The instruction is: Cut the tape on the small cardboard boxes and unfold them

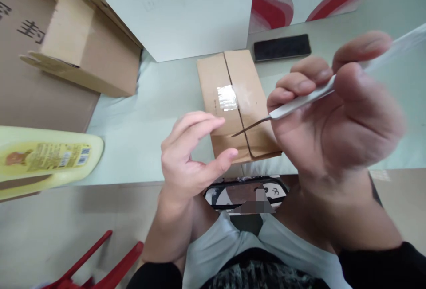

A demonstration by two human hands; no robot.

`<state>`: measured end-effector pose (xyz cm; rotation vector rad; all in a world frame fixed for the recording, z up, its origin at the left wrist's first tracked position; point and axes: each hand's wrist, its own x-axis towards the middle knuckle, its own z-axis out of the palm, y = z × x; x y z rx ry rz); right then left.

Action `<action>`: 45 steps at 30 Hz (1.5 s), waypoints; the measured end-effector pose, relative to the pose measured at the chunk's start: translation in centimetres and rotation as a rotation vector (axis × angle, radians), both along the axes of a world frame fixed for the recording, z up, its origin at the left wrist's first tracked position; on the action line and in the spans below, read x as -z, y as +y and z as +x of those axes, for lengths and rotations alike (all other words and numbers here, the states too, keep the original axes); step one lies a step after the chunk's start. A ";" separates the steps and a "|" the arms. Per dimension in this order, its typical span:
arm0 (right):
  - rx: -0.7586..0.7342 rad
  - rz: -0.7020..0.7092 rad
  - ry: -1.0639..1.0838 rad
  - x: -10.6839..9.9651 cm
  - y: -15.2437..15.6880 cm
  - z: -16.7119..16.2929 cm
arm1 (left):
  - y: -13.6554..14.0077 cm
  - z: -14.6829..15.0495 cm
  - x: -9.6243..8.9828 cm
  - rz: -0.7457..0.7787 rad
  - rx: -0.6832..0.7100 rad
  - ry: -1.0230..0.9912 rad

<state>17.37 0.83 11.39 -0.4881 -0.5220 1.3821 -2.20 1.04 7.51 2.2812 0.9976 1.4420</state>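
Observation:
A small brown cardboard box lies on the pale green tabletop, with a piece of shiny clear tape across its top seam. My right hand is closed around a slim white tool, raised over the box's right side. One end of the tool is thin, dark and slightly bent, pointing left above the box; the other end runs out past the upper right edge, whitish and blurred. My left hand holds nothing, its thumb and fingers apart beside the box's near left corner.
A black phone lies behind the box. Large white cartons stand at the back, one with red print. An upright open-flapped cardboard box and a yellow bottle are at left. A red stool stands below.

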 end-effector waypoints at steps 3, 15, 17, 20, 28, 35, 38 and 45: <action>-0.042 -0.037 -0.082 -0.6 -0.6 -0.3 | -0.5 0.5 -0.8 -0.017 0.036 0.022; -0.078 -0.107 0.024 -1.6 -1.3 -1.5 | -1.0 1.5 -0.8 -0.028 0.010 -0.054; -0.067 -0.112 0.034 -1.6 -1.2 -1.4 | -1.2 1.5 -0.8 -0.048 0.006 -0.074; -0.034 -0.106 0.038 -1.2 -0.9 -1.1 | -1.5 1.5 -0.8 -0.127 0.003 -0.128; 0.166 0.005 0.000 0.6 0.5 0.7 | -0.9 0.4 -0.3 -0.155 -0.137 -0.293; 0.134 -0.161 0.199 -1.4 0.5 0.5 | -0.4 0.2 0.1 -0.178 -0.121 -0.367; 0.167 -0.199 0.230 -1.3 0.8 0.3 | -0.2 0.2 0.4 -0.149 -0.141 -0.352; 0.099 -0.132 0.139 -0.1 0.6 1.3 | -0.2 -0.2 0.6 -0.157 -0.202 -0.307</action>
